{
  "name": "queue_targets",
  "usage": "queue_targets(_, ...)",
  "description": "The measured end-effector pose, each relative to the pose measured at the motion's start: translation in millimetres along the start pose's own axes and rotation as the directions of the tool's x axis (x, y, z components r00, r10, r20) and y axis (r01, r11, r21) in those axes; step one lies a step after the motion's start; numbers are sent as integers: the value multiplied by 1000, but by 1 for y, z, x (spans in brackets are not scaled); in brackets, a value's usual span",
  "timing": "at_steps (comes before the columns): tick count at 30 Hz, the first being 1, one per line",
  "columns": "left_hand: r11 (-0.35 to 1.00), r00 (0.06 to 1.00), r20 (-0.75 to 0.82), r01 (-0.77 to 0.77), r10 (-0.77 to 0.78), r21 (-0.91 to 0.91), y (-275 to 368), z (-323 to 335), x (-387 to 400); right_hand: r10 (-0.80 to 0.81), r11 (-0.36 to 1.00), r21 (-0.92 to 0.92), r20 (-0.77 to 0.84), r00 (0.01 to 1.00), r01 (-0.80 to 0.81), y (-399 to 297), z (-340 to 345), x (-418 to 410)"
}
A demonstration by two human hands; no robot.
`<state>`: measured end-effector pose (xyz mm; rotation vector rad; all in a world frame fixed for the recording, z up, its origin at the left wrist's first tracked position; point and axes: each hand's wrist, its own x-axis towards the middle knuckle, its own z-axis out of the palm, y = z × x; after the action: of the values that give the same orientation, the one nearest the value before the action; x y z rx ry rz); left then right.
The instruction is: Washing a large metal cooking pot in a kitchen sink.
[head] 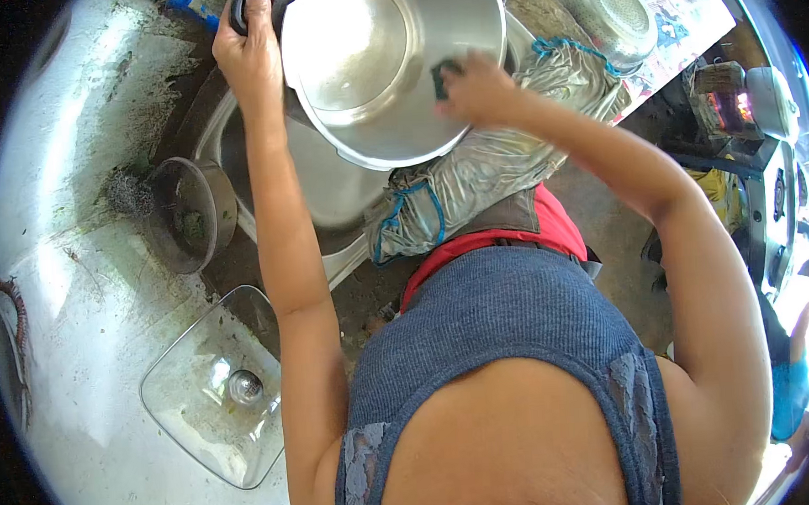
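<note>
A deep metal pressure-cooker pot (457, 16) is tilted over the steel sink (332, 181), its open mouth towards me. My left hand (250, 55) grips the pot's black side handle (237, 14). Inside the pot, at the right of its wall, my right hand (485, 94) presses a dark scouring pad (445, 79); the hand is blurred. Below the pot, a crumpled greyish sheet with blue trim (483, 173) drapes along the sink's near edge, against my waist.
Left of the sink stand a round strainer (220, 200), a wire scourer (127, 191) and a square glass lid with a metal knob (213, 406). An upturned perforated metal bowl (605, 16) rests on printed paper at upper right. Further right are a stove (775, 192) and another person's teal clothing (789, 397).
</note>
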<state>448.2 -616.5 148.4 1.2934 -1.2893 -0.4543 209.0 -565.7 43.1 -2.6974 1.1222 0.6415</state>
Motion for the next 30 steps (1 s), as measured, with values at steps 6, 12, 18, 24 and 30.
queue_targets(6,999,997,72,-42,40,16,15,6,-110,-102,974,170,-251,963,147,1,50,53)
queue_targets(12,998,998,-56,15,-19,-64,11,-10,-112,-211,261,837,-437,874,482,-86,-13,68)
queue_targets(18,885,933,360,-172,6,433,45,-23,-57,-169,-205,958,-234,957,198,-109,-68,32)
queue_targets(24,828,860,400,-456,316,326,61,2,-36,-179,983,40,44,983,177,-9,9,70)
queue_targets(30,816,797,455,-533,397,223,73,42,-20,171,978,-21,-479,861,-206,5,84,99)
